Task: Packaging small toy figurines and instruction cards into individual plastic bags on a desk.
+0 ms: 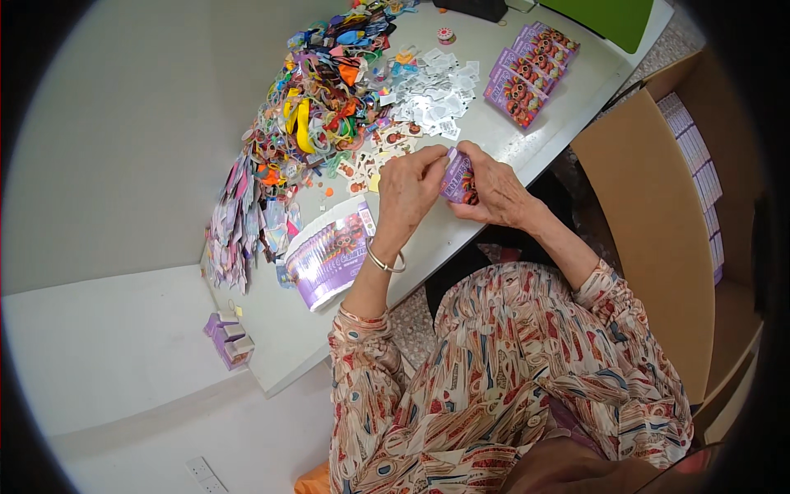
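Note:
A small purple box (455,183) with a colourful printed picture is held in front of me, over the table's near edge. My right hand (500,191) wraps round its right side, thumb below and fingers above. My left hand (405,191), with a bangle on the wrist, is closed with its fingertips at the box's upper left edge. What lies inside the box is hidden. Just left of my left forearm, a fanned stack of purple printed packets or flattened cartons (329,257) lies on the table. Picture stickers or cards (391,142) lie beyond my left hand.
A big heap of colourful trinkets (329,90) and shiny folded pieces (239,214) lies against the wall. Small white packets (436,86) are piled beside it. Several purple boxes (527,78) lie at the back right. An open cardboard carton (650,181) holding rows of boxes stands right.

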Demonstrator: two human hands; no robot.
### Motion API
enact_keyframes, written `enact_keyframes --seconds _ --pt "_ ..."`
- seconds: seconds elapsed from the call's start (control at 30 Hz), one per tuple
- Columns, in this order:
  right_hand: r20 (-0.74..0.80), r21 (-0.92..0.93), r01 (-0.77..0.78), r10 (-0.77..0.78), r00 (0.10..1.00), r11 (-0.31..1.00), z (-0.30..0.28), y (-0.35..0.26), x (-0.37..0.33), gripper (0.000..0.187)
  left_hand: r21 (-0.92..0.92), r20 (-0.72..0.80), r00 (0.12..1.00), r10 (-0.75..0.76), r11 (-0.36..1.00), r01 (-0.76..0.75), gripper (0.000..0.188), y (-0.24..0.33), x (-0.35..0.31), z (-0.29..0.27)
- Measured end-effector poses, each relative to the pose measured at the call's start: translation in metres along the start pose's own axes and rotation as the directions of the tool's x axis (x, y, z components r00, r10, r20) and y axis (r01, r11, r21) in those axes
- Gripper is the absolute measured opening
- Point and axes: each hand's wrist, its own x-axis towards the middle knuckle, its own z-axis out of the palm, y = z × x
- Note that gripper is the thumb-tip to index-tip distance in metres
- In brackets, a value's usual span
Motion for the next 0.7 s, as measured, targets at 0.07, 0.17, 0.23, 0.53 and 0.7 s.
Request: enact_keyframes --seconds 0.07,0.17,0.23,0.53,0.7 --pt "-0.027 0.013 -0.004 0.005 1.0 1.0 0.003 0.001 0.001 0.085 0.117 -0.058 0.998 0.009 0.993 -0.002 0.019 0.0 -0.002 0.004" --pt "0.044 0.011 -0.057 0.056 0.997 0.998 -0.001 0.0 0.0 0.09 0.06 -0.122 0.992 -0.003 0.998 0.01 0.019 0.003 -0.005 0.01" --pt "0.043 0.007 -0.052 0.052 0.998 0.999 0.0 0.001 0.001 0.091 0.148 -0.137 0.989 0.055 0.988 -0.035 0.018 0.007 -0.01 0.015" --pt "-0.012 -0.013 0.025 -0.025 1.0 1.0 0.002 0.0 0.009 0.089 0.446 -0.159 0.946 0.281 0.876 -0.185 0.024 0.023 -0.028 0.031" --pt "-0.071 -0.011 0.002 -0.003 0.998 1.0 -0.005 0.004 0.006 0.085 0.025 -0.251 0.966 0.064 0.998 -0.06 0.023 0.011 -0.034 0.03"
